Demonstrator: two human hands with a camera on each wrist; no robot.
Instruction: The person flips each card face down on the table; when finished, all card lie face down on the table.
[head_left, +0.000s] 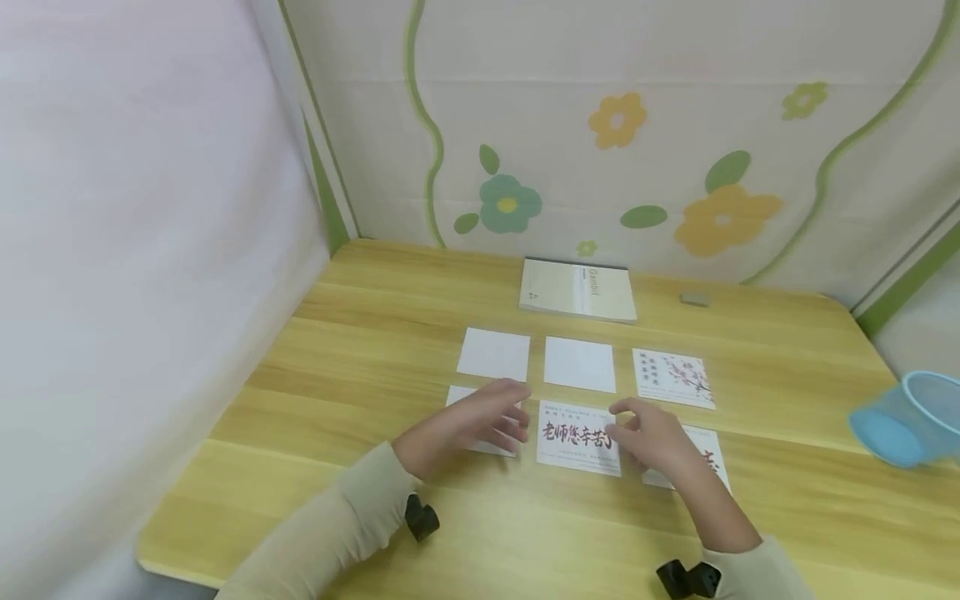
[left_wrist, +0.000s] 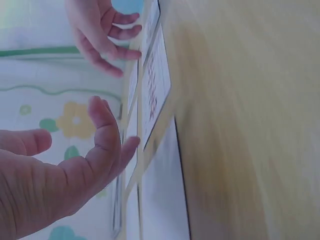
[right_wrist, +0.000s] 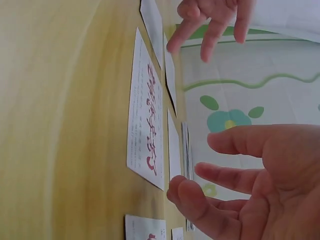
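Six cards lie in two rows on the wooden table point(head_left: 360, 350). The far row has two blank white cards point(head_left: 492, 353) point(head_left: 579, 364) and a plum-blossom card point(head_left: 672, 377). In the near row the middle card point(head_left: 579, 437) shows red calligraphy. My left hand point(head_left: 487, 417) hovers over the near-left card point(head_left: 459, 395), fingers relaxed and empty. Above the near-right card point(head_left: 708, 454), my right hand point(head_left: 637, 429) hangs with loosely bent fingers and holds nothing. The left wrist view shows the left hand point(left_wrist: 95, 150) spread beside the calligraphy card point(left_wrist: 155, 85). The right wrist view shows the right hand point(right_wrist: 235, 185) close to that card point(right_wrist: 147, 130).
A pale book point(head_left: 577, 289) lies behind the cards, and a small grey block point(head_left: 693, 298) sits to its right. A blue cup point(head_left: 911, 417) lies tipped at the right edge. Flower-patterned walls close off the back, and a pale curtain hangs on the left.
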